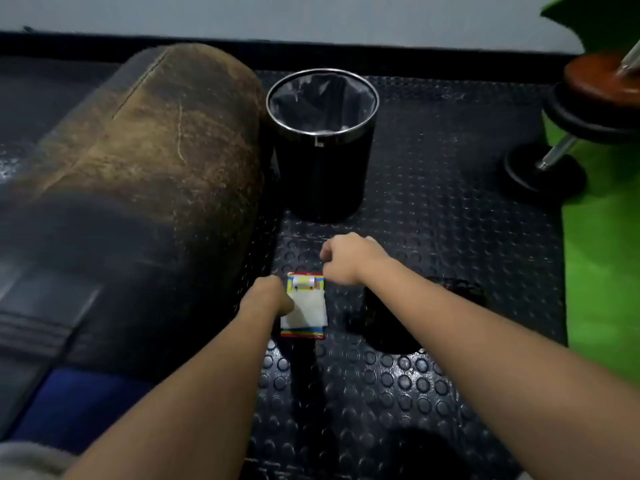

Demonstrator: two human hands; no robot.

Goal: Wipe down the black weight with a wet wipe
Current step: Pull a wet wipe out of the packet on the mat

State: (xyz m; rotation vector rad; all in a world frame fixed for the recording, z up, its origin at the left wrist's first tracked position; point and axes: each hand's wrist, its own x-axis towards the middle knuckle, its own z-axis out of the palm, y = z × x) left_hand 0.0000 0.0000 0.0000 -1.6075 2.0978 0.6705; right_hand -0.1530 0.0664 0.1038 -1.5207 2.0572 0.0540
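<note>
Studded black rubber floor (433,202) noted, green mat (602,258) at right. Wipe packet (306,306) lies on floor; left hand (268,297) grips its edge, right hand (348,259) pinches its top. Black weight (388,320) largely hidden under right forearm; fingertips indistinct.

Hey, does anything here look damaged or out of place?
The padded roll left of the bin is damaged: its covering is badly worn, brown and scratched over most of the top. Otherwise nothing stands out; the bin is upright and lined, and the wipes pack lies flat on the mat.
</note>
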